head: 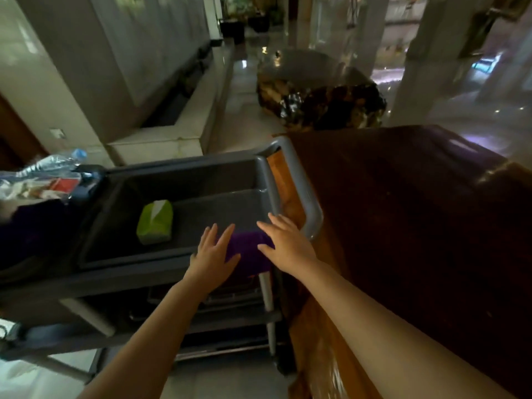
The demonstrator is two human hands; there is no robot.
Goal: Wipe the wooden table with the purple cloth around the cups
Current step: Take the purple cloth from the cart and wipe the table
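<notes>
A purple cloth point(248, 249) hangs over the near rim of a grey cart's top tray point(184, 180). My left hand point(214, 253) lies flat on the cloth's left side with fingers spread. On the cloth's right side rests my right hand point(286, 244), also flat, its fingertips near the cart's grey handle point(305, 191). Neither hand grips the cloth. The dark wooden table point(403, 214) stands right of the cart. No cups are in view.
A green tissue pack point(155, 223) lies in the tray. A plastic water bottle point(54, 162) and bagged items sit at the cart's left end. Lower cart shelves point(224, 318) show beneath. A dark polished stone block point(319, 96) stands on the glossy floor beyond.
</notes>
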